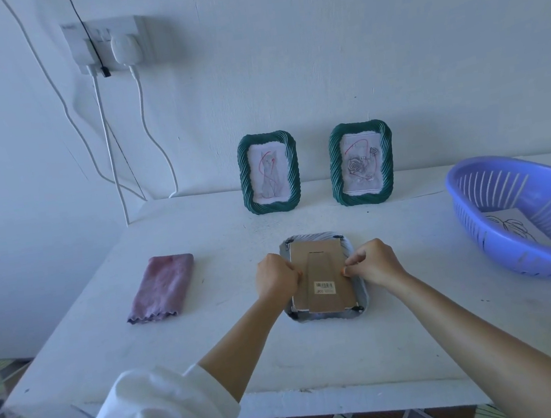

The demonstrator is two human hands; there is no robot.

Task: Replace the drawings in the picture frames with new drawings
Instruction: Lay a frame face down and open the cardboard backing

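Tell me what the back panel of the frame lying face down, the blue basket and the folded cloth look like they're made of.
The back panel looks like plain brown cardboard or fibreboard: matt, flat, with a barcode sticker. The blue basket seems to be moulded plastic, slightly glossy, with slotted walls. The folded cloth looks like soft pinkish-purple microfibre or towelling, fuzzy with a wavy stitched edge.

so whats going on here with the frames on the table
A person is working on a picture frame that lies face down on the white table, cardboard back up. The left hand and right hand pinch at its two side edges, seemingly at the backing clips. Two green frames stand against the wall, each with a drawing inside. A blue basket on the right holds a line drawing, and a folded cloth lies to the left.
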